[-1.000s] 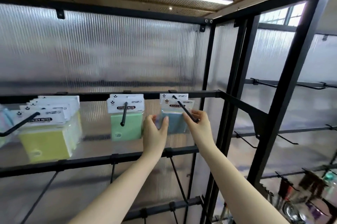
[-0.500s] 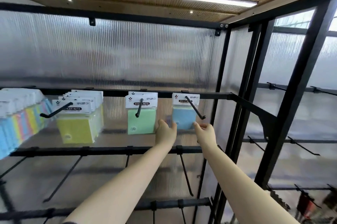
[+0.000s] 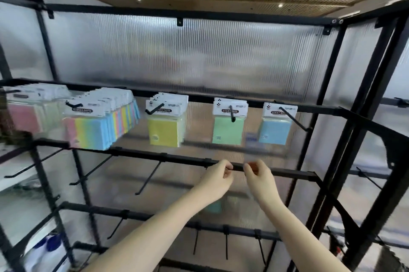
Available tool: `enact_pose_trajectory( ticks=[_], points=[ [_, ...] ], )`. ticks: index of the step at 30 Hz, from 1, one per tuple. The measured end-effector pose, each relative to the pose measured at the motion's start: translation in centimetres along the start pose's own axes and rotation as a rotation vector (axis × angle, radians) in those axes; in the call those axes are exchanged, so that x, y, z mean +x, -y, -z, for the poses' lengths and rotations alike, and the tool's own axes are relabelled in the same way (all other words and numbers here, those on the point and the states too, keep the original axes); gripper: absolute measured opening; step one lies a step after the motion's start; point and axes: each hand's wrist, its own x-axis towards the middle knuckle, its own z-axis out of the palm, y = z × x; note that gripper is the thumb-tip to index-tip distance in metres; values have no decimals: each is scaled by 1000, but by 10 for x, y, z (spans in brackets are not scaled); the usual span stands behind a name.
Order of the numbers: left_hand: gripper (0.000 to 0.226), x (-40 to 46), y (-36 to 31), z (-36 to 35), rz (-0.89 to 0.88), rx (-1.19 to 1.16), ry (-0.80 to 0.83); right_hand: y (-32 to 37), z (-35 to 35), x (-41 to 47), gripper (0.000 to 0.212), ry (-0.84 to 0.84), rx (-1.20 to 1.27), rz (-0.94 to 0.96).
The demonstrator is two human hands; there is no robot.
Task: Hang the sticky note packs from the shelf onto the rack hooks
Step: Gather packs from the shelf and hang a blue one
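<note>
A blue sticky note pack (image 3: 275,124) hangs on the rightmost hook (image 3: 294,119) of the rack's upper bar. To its left hang a green pack (image 3: 229,123), several yellow packs (image 3: 164,123), a thick row of rainbow packs (image 3: 99,125) and pink packs (image 3: 24,112). My left hand (image 3: 218,180) and my right hand (image 3: 257,177) are side by side below the blue pack, in front of the second bar (image 3: 287,173). Their fingers are loosely curled and hold nothing.
Empty hooks (image 3: 148,177) stick out from the second and third bars. A black frame post (image 3: 363,130) stands on the right, with more hooks behind it. Frosted ribbed panels back the rack. White and blue items (image 3: 46,247) lie at lower left.
Both hands let go of the blue pack, which now hangs on its hook, and dropped to the second bar. The view swung left, showing more packs.
</note>
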Motion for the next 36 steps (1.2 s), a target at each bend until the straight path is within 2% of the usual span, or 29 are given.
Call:
enact_pose_trajectory(
  ticks=[3,6,11,15,17,19,23,27,36],
  points=[
    [19,-32,10,49,-103,108,-141,24,-31,-21,8,65,-42,147],
    [15,-69,26,100,-243,225,-373,56,-67,-40,8,112,-14,288],
    [20,-113,68,180,-410,285,-651,124,-136,-68,12,146,84,516],
    [26,-124,114,231,-441,436,-799,167,-182,-79,23,84,-84,787],
    [38,-121,134,249,-409,534,-804,180,-201,-79,33,62,-247,874],
    [50,-115,149,262,-390,630,-736,187,-218,-77,41,54,-409,943],
    [67,-102,168,280,-364,775,-562,189,-248,-70,57,65,-597,910],
    [73,-88,174,289,-348,800,-453,189,-267,-61,62,-6,-679,842],
    [79,-71,182,292,-381,814,-467,189,-276,-47,57,-92,-765,855]
  ],
)
